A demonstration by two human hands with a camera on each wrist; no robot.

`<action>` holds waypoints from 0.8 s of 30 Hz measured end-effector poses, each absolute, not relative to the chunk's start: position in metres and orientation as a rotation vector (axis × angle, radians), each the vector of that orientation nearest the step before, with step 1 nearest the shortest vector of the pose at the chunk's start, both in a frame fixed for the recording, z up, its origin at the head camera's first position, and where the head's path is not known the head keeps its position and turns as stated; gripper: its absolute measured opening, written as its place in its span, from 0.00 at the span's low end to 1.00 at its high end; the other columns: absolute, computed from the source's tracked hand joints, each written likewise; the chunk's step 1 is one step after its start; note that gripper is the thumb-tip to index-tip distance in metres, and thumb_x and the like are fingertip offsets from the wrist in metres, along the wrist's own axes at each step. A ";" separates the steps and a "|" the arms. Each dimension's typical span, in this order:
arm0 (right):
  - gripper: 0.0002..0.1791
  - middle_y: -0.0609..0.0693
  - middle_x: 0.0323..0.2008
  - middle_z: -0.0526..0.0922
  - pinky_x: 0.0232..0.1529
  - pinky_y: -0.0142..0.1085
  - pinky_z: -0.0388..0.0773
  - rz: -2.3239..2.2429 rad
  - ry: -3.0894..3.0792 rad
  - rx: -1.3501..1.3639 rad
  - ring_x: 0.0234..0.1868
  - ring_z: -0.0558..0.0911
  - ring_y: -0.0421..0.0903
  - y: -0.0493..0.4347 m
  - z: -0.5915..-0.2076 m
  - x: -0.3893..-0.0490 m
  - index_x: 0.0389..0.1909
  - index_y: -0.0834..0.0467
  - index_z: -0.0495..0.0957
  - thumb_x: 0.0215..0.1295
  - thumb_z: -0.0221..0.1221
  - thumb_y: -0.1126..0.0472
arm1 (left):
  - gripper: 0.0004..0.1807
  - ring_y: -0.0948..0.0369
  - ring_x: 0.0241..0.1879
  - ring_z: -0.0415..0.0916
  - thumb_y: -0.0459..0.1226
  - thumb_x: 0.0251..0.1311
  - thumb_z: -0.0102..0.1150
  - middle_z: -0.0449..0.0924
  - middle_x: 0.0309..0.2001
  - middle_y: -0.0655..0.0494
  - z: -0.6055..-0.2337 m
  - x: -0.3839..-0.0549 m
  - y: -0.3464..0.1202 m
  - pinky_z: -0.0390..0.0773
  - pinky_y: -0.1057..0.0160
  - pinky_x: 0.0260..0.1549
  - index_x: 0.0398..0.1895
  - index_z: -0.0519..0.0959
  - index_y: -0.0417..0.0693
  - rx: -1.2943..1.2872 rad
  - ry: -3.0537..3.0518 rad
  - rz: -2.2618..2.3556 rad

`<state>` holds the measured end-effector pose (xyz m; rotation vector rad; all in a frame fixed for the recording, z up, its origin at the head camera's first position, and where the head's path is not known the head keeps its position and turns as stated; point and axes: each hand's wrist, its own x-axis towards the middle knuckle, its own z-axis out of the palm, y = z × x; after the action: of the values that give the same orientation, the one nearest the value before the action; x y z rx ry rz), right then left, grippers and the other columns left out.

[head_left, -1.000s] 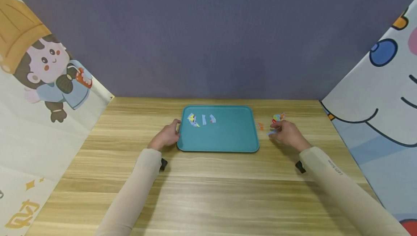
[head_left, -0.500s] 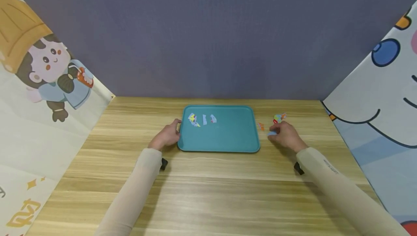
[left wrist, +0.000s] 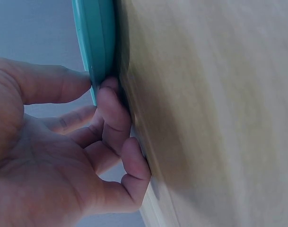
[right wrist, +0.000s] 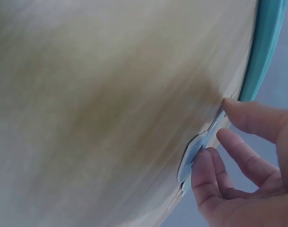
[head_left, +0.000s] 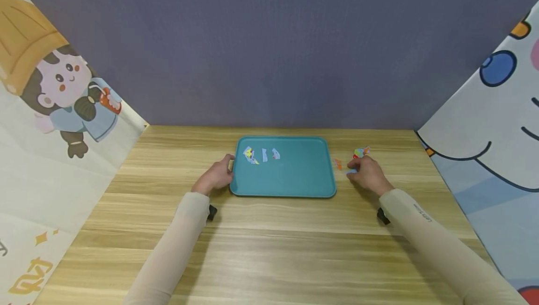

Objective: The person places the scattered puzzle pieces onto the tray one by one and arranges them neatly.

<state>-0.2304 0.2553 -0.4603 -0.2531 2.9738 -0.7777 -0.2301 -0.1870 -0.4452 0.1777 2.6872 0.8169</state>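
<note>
Pinched between the thumb and a finger of the left hand [head_left: 218,173] is the left edge of the teal tray [head_left: 290,174]. From my faraway seat, I see the right hand [head_left: 369,175] with its thumb and fingers apart, around a light blue piece [right wrist: 191,156]. A fingertip touches it, but I can't tell if it is pinched tight or lifted. That piece is low over the wooden table [head_left: 278,249], to the right of the tray. It looks thin and flat, so I think it could slip if the fingers only press on top. An orange piece [head_left: 338,163] is just beside the tray, and a low sweep could bump it. If the left hand tugged, I guess the loose strip [head_left: 264,155] on the tray might slide.
</note>
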 end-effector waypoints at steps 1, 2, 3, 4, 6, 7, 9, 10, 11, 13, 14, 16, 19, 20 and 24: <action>0.19 0.59 0.36 0.74 0.39 0.45 0.66 -0.779 2.974 -0.248 0.38 0.71 0.53 0.255 -0.460 -0.231 0.40 0.65 0.76 0.47 0.62 0.59 | 0.30 0.57 0.24 0.68 0.32 0.55 0.46 0.72 0.30 0.50 -0.445 -0.230 -0.187 0.68 0.62 0.22 0.61 0.51 0.47 0.177 2.686 0.820; 0.20 0.59 0.36 0.75 0.40 0.46 0.66 -0.787 2.977 -0.246 0.38 0.71 0.53 0.255 -0.461 -0.231 0.41 0.65 0.75 0.47 0.62 0.59 | 0.30 0.57 0.24 0.68 0.32 0.55 0.46 0.72 0.30 0.50 -0.445 -0.230 -0.187 0.68 0.62 0.22 0.61 0.51 0.46 0.180 2.685 0.820; 0.21 0.60 0.37 0.76 0.41 0.46 0.66 -0.795 2.980 -0.240 0.39 0.72 0.54 0.254 -0.461 -0.232 0.41 0.66 0.75 0.47 0.62 0.58 | 0.30 0.57 0.23 0.68 0.32 0.55 0.46 0.72 0.30 0.50 -0.445 -0.230 -0.187 0.68 0.62 0.22 0.62 0.51 0.46 0.182 2.683 0.823; 0.22 0.60 0.38 0.76 0.42 0.46 0.65 -0.805 2.981 -0.230 0.40 0.72 0.54 0.254 -0.461 -0.232 0.42 0.66 0.74 0.47 0.62 0.57 | 0.30 0.57 0.23 0.68 0.32 0.55 0.46 0.72 0.30 0.50 -0.445 -0.230 -0.187 0.68 0.62 0.22 0.62 0.51 0.46 0.181 2.685 0.822; 0.25 0.61 0.40 0.76 0.43 0.46 0.65 -0.828 2.980 -0.205 0.42 0.72 0.55 0.253 -0.462 -0.233 0.44 0.67 0.73 0.47 0.62 0.56 | 0.30 0.57 0.24 0.68 0.32 0.55 0.46 0.72 0.30 0.50 -0.445 -0.230 -0.187 0.68 0.62 0.22 0.62 0.51 0.47 0.179 2.686 0.822; 0.25 0.61 0.41 0.76 0.43 0.46 0.65 -0.840 2.979 -0.195 0.42 0.72 0.55 0.253 -0.462 -0.234 0.44 0.68 0.72 0.47 0.62 0.56 | 0.30 0.57 0.24 0.68 0.32 0.55 0.46 0.72 0.30 0.50 -0.445 -0.230 -0.186 0.68 0.62 0.22 0.62 0.51 0.47 0.179 2.686 0.822; 0.25 0.61 0.41 0.75 0.44 0.46 0.65 -0.859 2.978 -0.173 0.43 0.72 0.56 0.253 -0.463 -0.234 0.44 0.67 0.72 0.47 0.62 0.57 | 0.30 0.57 0.24 0.68 0.32 0.55 0.46 0.72 0.30 0.50 -0.446 -0.230 -0.187 0.68 0.62 0.22 0.62 0.51 0.47 0.179 2.686 0.823; 0.25 0.61 0.42 0.75 0.44 0.46 0.65 -0.866 2.977 -0.165 0.43 0.72 0.56 0.253 -0.463 -0.235 0.45 0.67 0.72 0.46 0.62 0.57 | 0.30 0.57 0.24 0.68 0.32 0.55 0.46 0.72 0.30 0.50 -0.446 -0.230 -0.187 0.68 0.62 0.23 0.62 0.51 0.47 0.176 2.688 0.822; 0.25 0.61 0.41 0.75 0.43 0.46 0.65 -0.867 2.983 -0.164 0.43 0.72 0.55 0.252 -0.464 -0.235 0.44 0.67 0.72 0.46 0.62 0.57 | 0.30 0.57 0.24 0.68 0.32 0.55 0.46 0.72 0.30 0.50 -0.446 -0.230 -0.187 0.68 0.62 0.22 0.62 0.51 0.48 0.173 2.689 0.821; 0.26 0.62 0.41 0.75 0.44 0.46 0.65 -0.872 2.995 -0.160 0.42 0.72 0.56 0.252 -0.464 -0.235 0.45 0.67 0.72 0.45 0.63 0.56 | 0.30 0.57 0.23 0.68 0.32 0.55 0.46 0.72 0.30 0.50 -0.446 -0.230 -0.187 0.68 0.62 0.22 0.62 0.51 0.48 0.176 2.691 0.819; 0.27 0.62 0.41 0.75 0.44 0.46 0.65 -0.872 3.003 -0.155 0.42 0.72 0.56 0.252 -0.464 -0.235 0.44 0.68 0.72 0.45 0.63 0.56 | 0.30 0.57 0.23 0.68 0.32 0.55 0.46 0.72 0.29 0.50 -0.446 -0.230 -0.187 0.68 0.62 0.22 0.62 0.51 0.48 0.177 2.692 0.817; 0.28 0.63 0.40 0.75 0.44 0.46 0.65 -0.867 3.016 -0.139 0.42 0.72 0.56 0.251 -0.464 -0.235 0.44 0.68 0.72 0.44 0.63 0.54 | 0.30 0.57 0.23 0.68 0.32 0.55 0.46 0.72 0.29 0.50 -0.446 -0.231 -0.187 0.68 0.62 0.21 0.62 0.51 0.48 0.177 2.693 0.818; 0.28 0.63 0.39 0.76 0.43 0.46 0.65 -0.857 3.030 -0.108 0.42 0.72 0.57 0.250 -0.464 -0.235 0.43 0.68 0.72 0.43 0.63 0.54 | 0.30 0.57 0.22 0.67 0.32 0.55 0.46 0.72 0.28 0.50 -0.446 -0.230 -0.187 0.68 0.62 0.21 0.62 0.50 0.48 0.175 2.689 0.819; 0.28 0.63 0.39 0.76 0.43 0.46 0.65 -0.855 3.031 -0.101 0.42 0.72 0.57 0.250 -0.464 -0.235 0.43 0.68 0.73 0.43 0.63 0.54 | 0.30 0.57 0.22 0.67 0.32 0.55 0.46 0.72 0.28 0.50 -0.446 -0.230 -0.187 0.68 0.62 0.21 0.62 0.50 0.48 0.173 2.688 0.819; 0.26 0.62 0.39 0.76 0.43 0.46 0.65 -0.855 3.026 -0.091 0.41 0.72 0.57 0.247 -0.464 -0.235 0.42 0.67 0.73 0.44 0.62 0.55 | 0.30 0.57 0.22 0.67 0.32 0.55 0.45 0.72 0.28 0.50 -0.446 -0.230 -0.187 0.68 0.62 0.21 0.62 0.50 0.48 0.164 2.684 0.817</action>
<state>-0.2354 0.2474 -0.4637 -0.0911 3.0258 -0.8551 -0.2296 -0.1867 -0.4459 0.1638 2.6841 0.8171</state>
